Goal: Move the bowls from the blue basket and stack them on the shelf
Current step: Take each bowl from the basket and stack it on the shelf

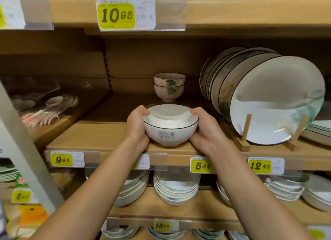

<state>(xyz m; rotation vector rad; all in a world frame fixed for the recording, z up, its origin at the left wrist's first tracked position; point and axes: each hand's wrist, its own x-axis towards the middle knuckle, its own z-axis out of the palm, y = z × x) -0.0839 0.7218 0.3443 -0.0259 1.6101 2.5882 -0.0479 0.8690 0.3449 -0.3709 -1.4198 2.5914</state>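
Pale spoons (52, 107) lie at the far left of the wooden shelf (89, 137). The left hand (138, 125) curls round one side of a white bowl (170, 130) (barcode sticker facing the camera) at the shelf's front edge, with two stacked patterned bowls (169, 86) behind it. The right hand (202, 130) grips its other side. Plates (275, 100) lean upright at right.

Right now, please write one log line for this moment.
left hand: holds bowl; right hand: holds bowl; bowl: at shelf front; behind: two stacked bowls
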